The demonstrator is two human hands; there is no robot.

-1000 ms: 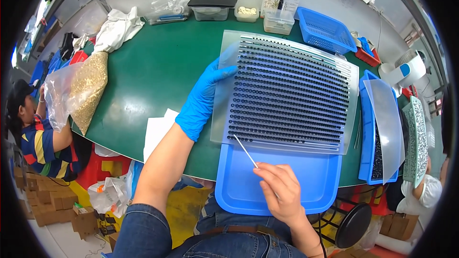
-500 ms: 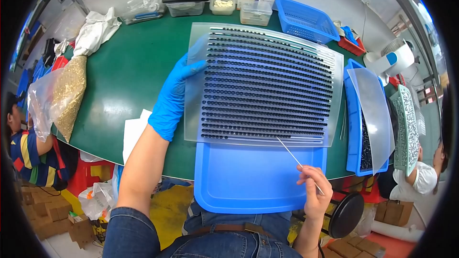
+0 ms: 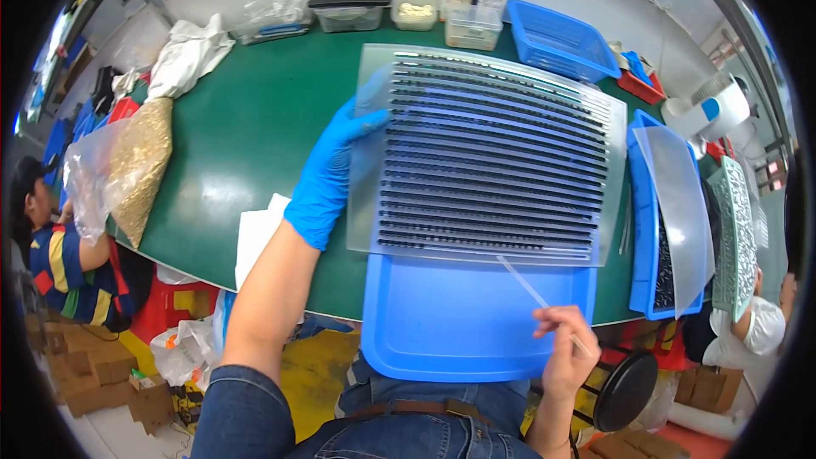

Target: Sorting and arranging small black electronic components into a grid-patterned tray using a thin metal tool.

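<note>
The slotted sorting plate [image 3: 493, 157], a clear ridged sheet with dark rows of small parts in its grooves, lies on our blue tray [image 3: 472, 323], whose near end juts over the edge of the green table [image 3: 246, 119]. Our left hand [image 3: 327, 174], in a blue glove, has its fingers [image 3: 365, 123] closed over the plate's left edge, thumb on top. Our right hand [image 3: 565, 348], bare, pinches a thin clear stick [image 3: 531, 289] between fingertips and thumb; the stick slants up-left, its tip just at the plate's near edge. To the right we see a second blue tray [image 3: 643, 229] with a clear sheet [image 3: 680, 204] tilted over it, and a patterned white plate [image 3: 738, 238] held by another person. At the far side stand a blue basket [image 3: 561, 38] and clear plastic boxes [image 3: 472, 30]. On the left a plastic bag of tan grains [image 3: 136, 170] lies near a seated person [image 3: 51, 246].
</note>
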